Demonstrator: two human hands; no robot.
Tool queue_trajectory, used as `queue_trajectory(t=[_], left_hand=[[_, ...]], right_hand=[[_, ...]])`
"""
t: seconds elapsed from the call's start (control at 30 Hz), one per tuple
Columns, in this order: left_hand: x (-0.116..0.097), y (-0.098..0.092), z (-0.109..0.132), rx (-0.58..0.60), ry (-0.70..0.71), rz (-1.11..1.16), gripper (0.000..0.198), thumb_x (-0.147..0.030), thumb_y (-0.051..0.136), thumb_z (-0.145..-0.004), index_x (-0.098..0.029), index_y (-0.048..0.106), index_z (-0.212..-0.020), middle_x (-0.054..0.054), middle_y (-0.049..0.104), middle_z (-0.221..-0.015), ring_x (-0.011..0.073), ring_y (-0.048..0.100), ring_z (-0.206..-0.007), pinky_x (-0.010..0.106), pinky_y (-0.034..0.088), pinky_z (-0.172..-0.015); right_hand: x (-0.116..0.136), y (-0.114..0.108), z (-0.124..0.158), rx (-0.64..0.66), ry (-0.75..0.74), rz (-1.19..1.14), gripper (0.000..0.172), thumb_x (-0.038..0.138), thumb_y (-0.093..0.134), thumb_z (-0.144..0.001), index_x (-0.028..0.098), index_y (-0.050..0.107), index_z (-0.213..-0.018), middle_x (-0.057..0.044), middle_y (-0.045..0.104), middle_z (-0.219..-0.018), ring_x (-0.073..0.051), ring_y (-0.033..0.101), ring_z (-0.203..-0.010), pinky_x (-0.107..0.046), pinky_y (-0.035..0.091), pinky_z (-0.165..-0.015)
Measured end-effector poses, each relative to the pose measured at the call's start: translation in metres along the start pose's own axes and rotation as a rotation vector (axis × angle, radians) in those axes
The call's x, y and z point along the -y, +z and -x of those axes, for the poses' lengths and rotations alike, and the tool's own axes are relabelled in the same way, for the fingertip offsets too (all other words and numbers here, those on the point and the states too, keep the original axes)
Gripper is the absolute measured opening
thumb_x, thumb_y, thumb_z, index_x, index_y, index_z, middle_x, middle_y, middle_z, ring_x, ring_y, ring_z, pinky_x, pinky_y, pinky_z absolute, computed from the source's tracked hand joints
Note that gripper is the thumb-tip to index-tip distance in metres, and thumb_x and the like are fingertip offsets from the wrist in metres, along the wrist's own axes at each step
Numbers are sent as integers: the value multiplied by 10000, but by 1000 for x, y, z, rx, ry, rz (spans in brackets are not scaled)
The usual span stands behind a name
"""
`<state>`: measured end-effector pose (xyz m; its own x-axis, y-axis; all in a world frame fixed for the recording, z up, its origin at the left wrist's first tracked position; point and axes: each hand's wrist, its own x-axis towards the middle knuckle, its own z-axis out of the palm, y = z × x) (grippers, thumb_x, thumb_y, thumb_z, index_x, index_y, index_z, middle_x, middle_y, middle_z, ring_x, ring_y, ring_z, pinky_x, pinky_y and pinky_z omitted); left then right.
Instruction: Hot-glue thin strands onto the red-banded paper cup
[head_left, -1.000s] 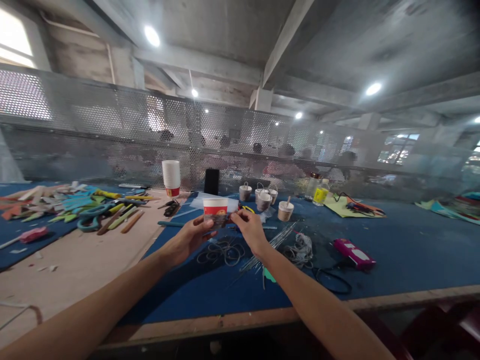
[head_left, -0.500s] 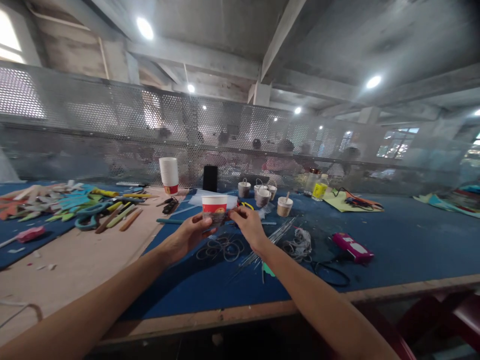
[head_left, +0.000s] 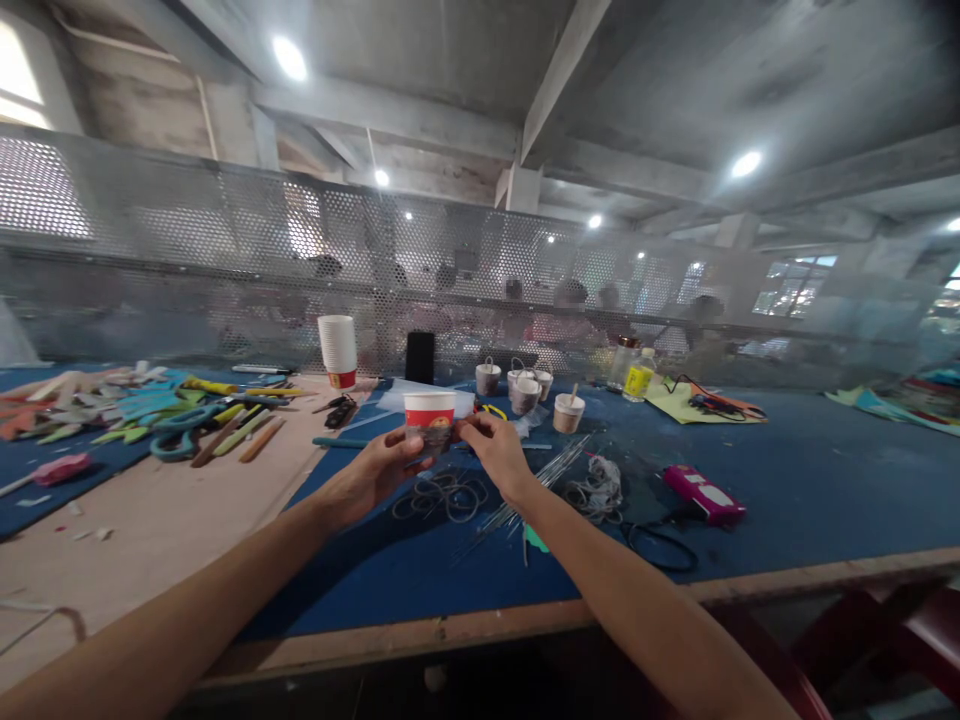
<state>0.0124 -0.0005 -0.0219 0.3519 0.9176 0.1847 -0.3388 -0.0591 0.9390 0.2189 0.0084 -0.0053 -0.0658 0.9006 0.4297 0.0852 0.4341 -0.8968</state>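
Observation:
A red and white paper cup (head_left: 429,408) is held upright above the blue mat, its lower part covered in something grey. My left hand (head_left: 390,458) is closed around the cup's lower left side, the thumb on its front. At the cup's right side, my right hand (head_left: 491,445) has its fingertips pinched together. What sits between them is too small to make out. Below the hands lie loose coils of grey cord (head_left: 450,497) and a bundle of thin wires (head_left: 536,490). Farther right is a tangled heap of pale cord (head_left: 600,490).
Several small grey cups (head_left: 524,395) stand behind my hands, beside a cup with a stick (head_left: 568,413). A stack of paper cups (head_left: 338,352) and a black phone (head_left: 420,357) are at the back. Scissors (head_left: 176,430) lie left, a magenta box (head_left: 705,495) right.

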Motion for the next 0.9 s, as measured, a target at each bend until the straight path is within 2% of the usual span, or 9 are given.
queue_trajectory(t=[0.2, 0.77, 0.9], left_hand=[[0, -1, 0, 28, -1, 11, 419, -408, 883, -795, -219, 841, -1166, 137, 777, -1347, 353, 634, -1354, 406, 527, -1064], [-6, 5, 3, -42, -6, -16, 428, -400, 885, -798, -208, 837, -1177, 158, 768, -1361, 361, 625, -1374, 428, 545, -1069], [-4, 4, 1, -68, 7, -41, 415, -380, 885, -809, -192, 830, -1174, 158, 775, -1343, 342, 652, -1338, 387, 556, -1033]], right_hand=[[-1, 0, -1, -3, -2, 10, 255, 460, 669, -778, 214, 679, -714, -9, 692, -715, -187, 621, -733, -294, 476, -714], [-2, 0, -2, 17, 13, -29, 253, 437, 672, -781, 209, 655, -672, 11, 655, -657, -170, 596, -698, -285, 470, -704], [-5, 0, -2, -3, 0, 5, 264, 457, 659, -793, 215, 645, -687, 13, 647, -676, -170, 580, -706, -284, 453, -707]])
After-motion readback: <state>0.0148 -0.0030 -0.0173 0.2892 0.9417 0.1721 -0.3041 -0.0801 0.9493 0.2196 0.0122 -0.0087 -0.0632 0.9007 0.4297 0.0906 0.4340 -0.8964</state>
